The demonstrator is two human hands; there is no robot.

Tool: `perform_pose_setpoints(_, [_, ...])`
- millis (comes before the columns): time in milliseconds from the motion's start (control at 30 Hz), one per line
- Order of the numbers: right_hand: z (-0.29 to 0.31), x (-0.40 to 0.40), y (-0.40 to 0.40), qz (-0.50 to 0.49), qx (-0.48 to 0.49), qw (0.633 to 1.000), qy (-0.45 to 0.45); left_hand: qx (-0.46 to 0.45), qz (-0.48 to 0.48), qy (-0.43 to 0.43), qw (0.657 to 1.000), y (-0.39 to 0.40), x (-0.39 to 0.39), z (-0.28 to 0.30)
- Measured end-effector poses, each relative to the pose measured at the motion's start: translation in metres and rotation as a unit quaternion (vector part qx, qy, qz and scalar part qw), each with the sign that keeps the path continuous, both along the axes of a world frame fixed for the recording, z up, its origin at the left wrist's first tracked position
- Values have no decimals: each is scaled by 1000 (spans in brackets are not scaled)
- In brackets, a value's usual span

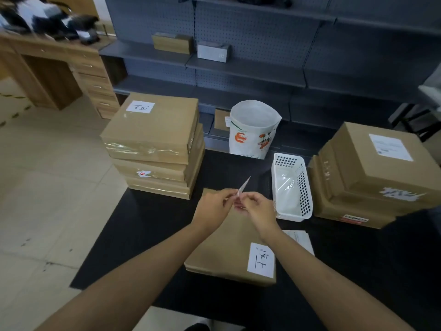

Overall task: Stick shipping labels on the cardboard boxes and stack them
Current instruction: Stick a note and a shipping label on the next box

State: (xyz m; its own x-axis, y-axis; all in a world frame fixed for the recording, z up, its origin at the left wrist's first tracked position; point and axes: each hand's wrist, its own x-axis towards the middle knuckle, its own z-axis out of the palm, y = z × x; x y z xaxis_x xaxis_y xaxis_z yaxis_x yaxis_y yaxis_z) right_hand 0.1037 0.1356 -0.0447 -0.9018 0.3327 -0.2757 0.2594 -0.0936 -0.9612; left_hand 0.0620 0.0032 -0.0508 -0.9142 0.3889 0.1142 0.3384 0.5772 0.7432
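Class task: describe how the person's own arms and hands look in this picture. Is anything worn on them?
Both forearms enter bare from the bottom edge: no sleeves, gloves, watch or rings show. The left hand and right hand are bare too.

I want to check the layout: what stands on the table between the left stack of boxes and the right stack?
In the head view, a white paper bag and a white perforated basket stand between the left stack and the right stack.

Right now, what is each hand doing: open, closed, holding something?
Left hand: fingers pinch the label above the flat cardboard box.
Right hand: fingers pinch the same label at its lower end.
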Motion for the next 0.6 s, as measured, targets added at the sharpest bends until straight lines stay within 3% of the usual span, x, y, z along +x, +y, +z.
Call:
perform_pose_setpoints(400, [-14,-2,-7,-7,56,998,-14,-12,-33,5,999,-8,0,-4])
perform_pose_setpoints(600, [-11,3,-4,27,143,989,-2,-9,-49,26,998,-6,7,-1])
